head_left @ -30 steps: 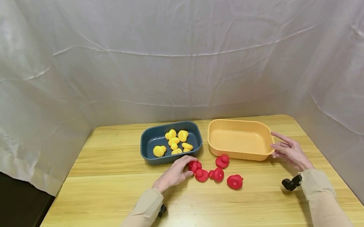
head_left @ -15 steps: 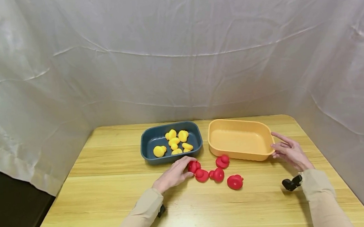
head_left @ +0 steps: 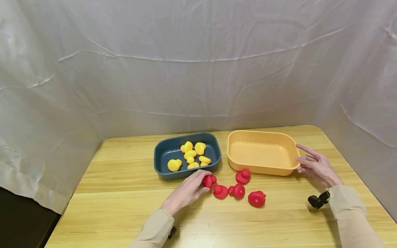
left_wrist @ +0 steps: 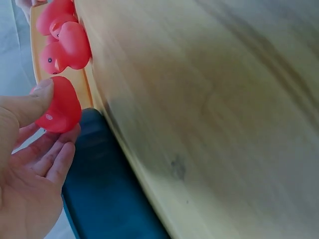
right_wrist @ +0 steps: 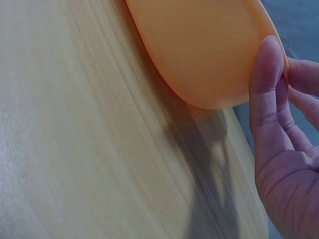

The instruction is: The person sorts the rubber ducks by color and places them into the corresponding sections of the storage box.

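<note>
Pale, creased sheeting point(head_left: 193, 62) encloses the back and sides of a wood-grained tabletop point(head_left: 235, 234). A navy tray point(head_left: 188, 174) lies near the middle of the tabletop's far edge and holds several yellow ducks point(head_left: 174, 165). To its right, toward the far right corner, an orange tray point(head_left: 260, 152) stands slightly askew, the two rims near each other. The left hand point(head_left: 186, 191) pinches one red duck point(head_left: 208, 181) between thumb and fingers, just in front of the navy tray's near right corner; whether the duck touches the tabletop cannot be determined. The right hand point(head_left: 318, 167) grasps the orange tray's right end, its thumb on one side of the rim and fingers on the other, as the right wrist view shows. Four further red toys lie loose on the tabletop: the first point(head_left: 220, 191) near the held duck, the second point(head_left: 238, 191) just beside it, the third point(head_left: 242, 176) close to the orange tray's near wall, the fourth point(head_left: 257, 199) nearest the tabletop's front edge.
</note>
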`<state>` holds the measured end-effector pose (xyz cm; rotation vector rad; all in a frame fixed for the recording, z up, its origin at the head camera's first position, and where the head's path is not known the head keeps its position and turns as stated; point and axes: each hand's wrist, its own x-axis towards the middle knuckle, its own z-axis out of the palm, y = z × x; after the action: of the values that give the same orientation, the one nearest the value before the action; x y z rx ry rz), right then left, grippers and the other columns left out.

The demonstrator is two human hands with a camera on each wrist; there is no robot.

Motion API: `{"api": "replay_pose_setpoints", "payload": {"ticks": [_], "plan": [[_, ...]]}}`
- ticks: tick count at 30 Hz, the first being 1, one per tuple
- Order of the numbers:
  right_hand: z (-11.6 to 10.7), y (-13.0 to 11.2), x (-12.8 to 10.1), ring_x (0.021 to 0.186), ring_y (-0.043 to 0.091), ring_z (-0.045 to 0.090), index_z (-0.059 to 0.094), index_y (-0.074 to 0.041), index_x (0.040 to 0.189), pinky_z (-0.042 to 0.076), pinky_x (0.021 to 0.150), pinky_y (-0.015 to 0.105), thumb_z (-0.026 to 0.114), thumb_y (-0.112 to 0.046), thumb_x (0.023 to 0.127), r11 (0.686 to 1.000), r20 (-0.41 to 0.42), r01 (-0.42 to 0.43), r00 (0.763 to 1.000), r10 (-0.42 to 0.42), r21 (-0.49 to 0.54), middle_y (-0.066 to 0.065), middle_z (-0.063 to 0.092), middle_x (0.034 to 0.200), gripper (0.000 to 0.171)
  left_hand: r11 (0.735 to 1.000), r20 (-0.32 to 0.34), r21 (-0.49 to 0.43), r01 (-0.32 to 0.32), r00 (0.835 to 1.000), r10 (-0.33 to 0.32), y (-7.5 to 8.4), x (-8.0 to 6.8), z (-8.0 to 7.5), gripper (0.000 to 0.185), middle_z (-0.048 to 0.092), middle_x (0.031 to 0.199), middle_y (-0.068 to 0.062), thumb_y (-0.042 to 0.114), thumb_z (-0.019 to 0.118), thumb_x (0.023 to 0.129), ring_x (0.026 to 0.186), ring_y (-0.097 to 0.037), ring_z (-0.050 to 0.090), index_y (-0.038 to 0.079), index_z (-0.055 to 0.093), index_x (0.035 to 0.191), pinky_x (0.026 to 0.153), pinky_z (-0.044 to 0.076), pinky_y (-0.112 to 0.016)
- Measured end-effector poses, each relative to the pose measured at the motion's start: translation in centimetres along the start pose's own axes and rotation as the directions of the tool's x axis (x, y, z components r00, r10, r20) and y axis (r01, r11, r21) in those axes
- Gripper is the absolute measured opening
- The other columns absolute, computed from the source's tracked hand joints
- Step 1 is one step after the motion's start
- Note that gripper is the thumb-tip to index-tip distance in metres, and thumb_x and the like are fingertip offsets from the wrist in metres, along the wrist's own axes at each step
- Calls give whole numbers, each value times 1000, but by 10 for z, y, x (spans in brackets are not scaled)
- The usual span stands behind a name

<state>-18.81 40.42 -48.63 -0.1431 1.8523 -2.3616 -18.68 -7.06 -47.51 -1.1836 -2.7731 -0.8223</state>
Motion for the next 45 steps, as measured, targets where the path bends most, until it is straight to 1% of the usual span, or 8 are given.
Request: {"api": "replay_pose_setpoints", "payload": {"ticks": [4,12,17,24,28,32,38,45], "plan": [[0,0,0,72,14,71,34,-14,157,63,67,23,51,6,101,1000,-2,0,1000,0,-2,3,71,90,63,999,-30,38,-20,999,21,2,-2,-3,43,61,131,-5,21,70,95,120,-19,59,11,54,134,104,55,-36],[-2,0,0,73,14,72,41,-18,153,63,67,24,51,5,101,1000,16,0,1000,0,-6,3,71,91,58,995,-88,62,-76,993,82,1,-4,-11,49,60,134,-9,21,72,94,121,-22,60,7,54,138,104,55,-38],[-4,-1,0,73,14,72,43,-19,151,63,67,24,50,6,101,1000,30,2,1000,-2,3,4,71,91,56,993,-105,75,-94,989,101,0,-3,-16,50,61,127,-6,22,72,94,109,-18,61,9,54,138,100,57,-34],[-4,-2,1,73,13,72,41,-20,153,63,68,23,51,4,102,1000,29,-2,1000,2,-17,2,71,91,58,994,-118,0,-106,987,106,-1,3,-24,48,61,122,-5,23,72,95,106,-15,61,9,55,137,95,59,-32],[-4,-2,1,73,14,72,40,-18,154,63,68,23,51,5,101,1000,29,-3,1000,3,-8,3,71,91,58,994,-115,-49,-100,989,94,-3,9,-29,50,62,127,-3,27,71,95,113,-14,62,7,55,138,102,56,-33],[-5,0,2,73,14,72,34,-15,157,63,68,24,52,5,101,1000,34,-3,999,3,-4,4,72,91,62,995,-113,-78,-57,992,48,-2,18,-35,50,63,129,-3,30,74,93,116,-15,61,11,58,136,103,55,-35],[-4,0,2,73,15,72,45,-20,150,63,68,24,51,6,101,1000,42,-1,999,0,7,5,72,92,56,991,-111,-132,-9,994,-6,1,32,-41,47,67,122,-5,31,77,90,110,-20,63,13,63,130,98,56,-44],[-4,1,2,73,15,72,46,-21,149,63,68,24,52,6,101,1000,40,-7,999,6,21,5,72,91,56,987,-109,-161,-10,994,-7,7,57,-46,42,71,112,-1,27,81,86,102,-17,68,13,66,123,92,59,-34]]}}
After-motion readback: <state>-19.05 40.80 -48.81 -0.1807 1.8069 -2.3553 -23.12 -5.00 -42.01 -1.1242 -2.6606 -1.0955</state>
